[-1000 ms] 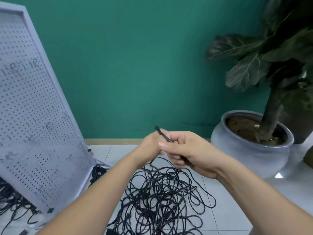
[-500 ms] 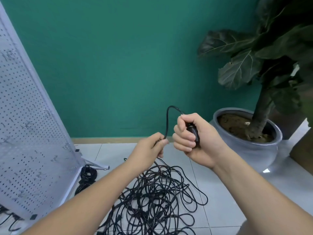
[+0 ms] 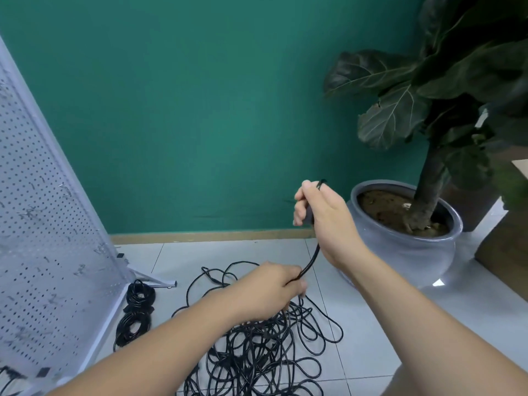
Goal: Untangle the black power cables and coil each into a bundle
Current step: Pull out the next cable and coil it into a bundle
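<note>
There are 2 bare hands. The right hand (image 3: 323, 221) is held up in front of the green painted wall (image 3: 200, 110). Its grip is curled tight round the thick end of 1 thin black power cable (image 3: 313, 257), and a small black bit sticks out above the fist. The cable runs down from this fist in a soft curve to the left hand (image 3: 265, 291), which is lower and just above the floor. The left grip pinches the cable between thumb and fingertips.

Under the left hand lies 1 big messy pile of black cables (image 3: 257, 350) on the white tiled floor (image 3: 371, 338). The cables are thin, shiny and looped over each other in many rings, so I cannot tell how many there are. Some loops spread out past the pile toward the right.

To the left of the pile lie 2 round coiled black cable bundles (image 3: 140, 295), one touching the other, next to the foot of 1 white metal board full of small holes (image 3: 43, 224). The board leans at a tilt.

On the right stands 1 round grey pot (image 3: 400, 258) with brown soil. In it grows 1 plant with big dark green leaves (image 3: 400, 110).
</note>
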A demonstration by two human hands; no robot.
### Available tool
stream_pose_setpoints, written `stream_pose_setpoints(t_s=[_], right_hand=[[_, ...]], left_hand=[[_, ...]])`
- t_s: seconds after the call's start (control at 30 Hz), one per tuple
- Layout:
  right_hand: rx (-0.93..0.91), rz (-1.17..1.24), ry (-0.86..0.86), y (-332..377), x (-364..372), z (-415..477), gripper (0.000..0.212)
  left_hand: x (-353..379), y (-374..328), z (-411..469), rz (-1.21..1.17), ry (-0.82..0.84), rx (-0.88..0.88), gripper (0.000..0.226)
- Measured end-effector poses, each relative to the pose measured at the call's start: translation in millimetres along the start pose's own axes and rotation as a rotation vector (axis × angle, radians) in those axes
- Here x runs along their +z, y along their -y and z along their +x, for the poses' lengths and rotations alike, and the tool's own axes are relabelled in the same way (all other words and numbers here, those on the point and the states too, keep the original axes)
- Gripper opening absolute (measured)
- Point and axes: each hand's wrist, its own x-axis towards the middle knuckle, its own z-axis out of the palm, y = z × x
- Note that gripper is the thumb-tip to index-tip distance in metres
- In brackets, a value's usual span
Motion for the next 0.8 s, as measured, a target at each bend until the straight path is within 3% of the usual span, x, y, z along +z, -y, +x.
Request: stream_pose_setpoints(t_s=[0.13,0.33,0.5,0.7,0.8], right_hand=[[-0.041,-0.334,-0.057,-21,-19,13,0.032],[0.097,-0.672,0.209,-35,-12,6,0.038],[0.247,-0.278,0.360,-24,22,-25,0.058],[0.366,0.030,0.374,8,48,-47,0.079],[0.340,0.079,0.408,17,51,-51,0.075]], left_hand=[[-7,-6,-8,0.019,-0.029,0.036,0.025],[-53,1,-17,-0.240,-0.277,0.103,0.023],[-75,13,-23,-0.632,-0.465,0.144,0.022],[-83,17,-22,-0.669,-0.594,0.224,0.017],[-82,18,-23,-0.628,-0.570,0.208,0.011]])
